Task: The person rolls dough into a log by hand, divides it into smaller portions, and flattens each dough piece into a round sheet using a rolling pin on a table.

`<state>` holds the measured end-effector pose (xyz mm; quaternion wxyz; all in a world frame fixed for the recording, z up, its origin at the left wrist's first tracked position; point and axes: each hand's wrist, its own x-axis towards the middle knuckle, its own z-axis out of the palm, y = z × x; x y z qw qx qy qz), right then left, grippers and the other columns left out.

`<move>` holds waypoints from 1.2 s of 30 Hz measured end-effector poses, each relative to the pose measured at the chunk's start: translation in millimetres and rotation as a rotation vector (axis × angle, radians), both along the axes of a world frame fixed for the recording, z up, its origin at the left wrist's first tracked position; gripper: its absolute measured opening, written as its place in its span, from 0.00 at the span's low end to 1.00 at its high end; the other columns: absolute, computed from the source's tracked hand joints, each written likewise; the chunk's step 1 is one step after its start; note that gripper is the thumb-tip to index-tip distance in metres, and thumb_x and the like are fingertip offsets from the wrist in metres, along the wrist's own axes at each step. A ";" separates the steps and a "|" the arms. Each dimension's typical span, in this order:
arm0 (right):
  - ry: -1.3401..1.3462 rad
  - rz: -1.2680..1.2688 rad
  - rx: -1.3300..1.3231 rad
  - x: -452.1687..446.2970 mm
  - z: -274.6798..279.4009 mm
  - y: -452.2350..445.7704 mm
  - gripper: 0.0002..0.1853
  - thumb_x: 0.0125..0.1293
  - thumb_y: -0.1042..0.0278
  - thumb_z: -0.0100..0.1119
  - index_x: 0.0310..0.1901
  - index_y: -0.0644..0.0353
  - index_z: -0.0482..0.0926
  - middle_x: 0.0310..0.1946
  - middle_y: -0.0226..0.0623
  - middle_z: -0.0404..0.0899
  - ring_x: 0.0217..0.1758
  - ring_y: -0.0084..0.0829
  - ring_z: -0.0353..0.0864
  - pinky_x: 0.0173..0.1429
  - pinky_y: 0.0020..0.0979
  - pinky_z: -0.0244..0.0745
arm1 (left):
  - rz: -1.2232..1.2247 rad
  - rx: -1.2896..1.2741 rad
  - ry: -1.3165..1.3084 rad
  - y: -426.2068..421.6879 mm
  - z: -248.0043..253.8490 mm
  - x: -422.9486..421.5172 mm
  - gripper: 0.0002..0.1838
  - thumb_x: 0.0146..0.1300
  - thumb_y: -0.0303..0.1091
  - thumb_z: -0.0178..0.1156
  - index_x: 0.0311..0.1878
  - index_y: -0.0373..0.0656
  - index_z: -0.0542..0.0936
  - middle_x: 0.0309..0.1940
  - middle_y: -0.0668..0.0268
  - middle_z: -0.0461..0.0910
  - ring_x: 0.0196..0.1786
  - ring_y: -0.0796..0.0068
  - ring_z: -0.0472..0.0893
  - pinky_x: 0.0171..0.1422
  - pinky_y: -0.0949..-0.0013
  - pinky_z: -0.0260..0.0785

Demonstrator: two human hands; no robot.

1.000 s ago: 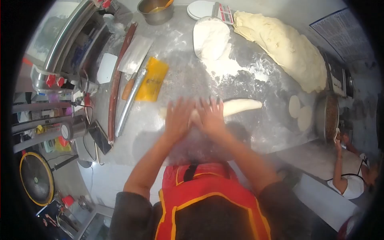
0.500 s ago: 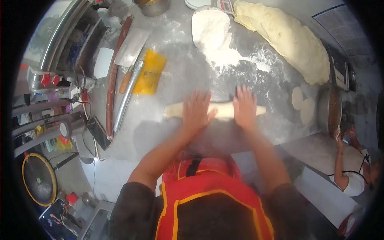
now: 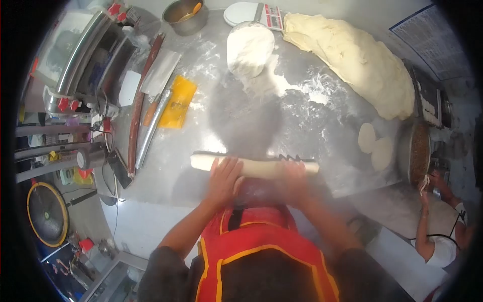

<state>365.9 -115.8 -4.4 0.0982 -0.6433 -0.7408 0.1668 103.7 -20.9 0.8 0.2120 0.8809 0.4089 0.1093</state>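
Note:
A long roll of pale dough lies crosswise on the floured metal table, close to its front edge. My left hand rests on the roll left of its middle, palm down, fingers stretched out. Nearer its right end, my right hand lies over the dough; it is somewhat blurred, with fingers extended. Both ends of the roll show beyond my hands. Neither hand is wrapped round it. Past the roll is a heap of white flour.
A large dough mass, two flat dough rounds and a filling tray are on the right. Leftward lie a yellow packet, a cleaver and a long rod. A co-worker is at the far right.
The dough and both hands have come nearer to my body. My hands, close together a second ago, are now apart, and the roll looks longer and more even.

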 end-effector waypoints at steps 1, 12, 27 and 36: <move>0.009 -0.018 0.006 11.7 -6.1 10.7 0.34 0.67 0.55 0.54 0.70 0.65 0.60 0.66 0.54 0.66 0.71 0.54 0.61 0.77 0.57 0.42 | 0.022 -0.022 -0.009 -1.2 6.1 0.7 0.26 0.63 0.41 0.58 0.62 0.40 0.73 0.63 0.53 0.72 0.68 0.52 0.68 0.75 0.41 0.45; -0.208 -0.414 -0.032 117.0 -38.9 197.5 0.38 0.71 0.51 0.48 0.74 0.68 0.50 0.75 0.58 0.46 0.79 0.54 0.41 0.80 0.50 0.34 | 0.409 0.143 -0.118 13.9 15.1 -15.6 0.22 0.62 0.31 0.55 0.61 0.40 0.74 0.60 0.53 0.74 0.66 0.50 0.69 0.75 0.39 0.42; 0.126 0.114 0.271 -29.0 -46.4 201.4 0.31 0.71 0.53 0.48 0.70 0.63 0.60 0.71 0.54 0.57 0.76 0.50 0.53 0.79 0.48 0.43 | 0.537 0.196 -0.195 20.6 11.7 -20.3 0.21 0.62 0.28 0.55 0.60 0.39 0.75 0.58 0.55 0.76 0.64 0.53 0.71 0.76 0.43 0.42; -0.331 0.186 -0.153 118.4 -7.3 140.7 0.31 0.67 0.51 0.51 0.70 0.50 0.64 0.71 0.45 0.60 0.74 0.46 0.58 0.75 0.52 0.50 | 0.456 0.150 -0.115 77.8 18.0 -4.2 0.27 0.64 0.36 0.58 0.66 0.39 0.69 0.66 0.51 0.66 0.69 0.46 0.63 0.74 0.42 0.46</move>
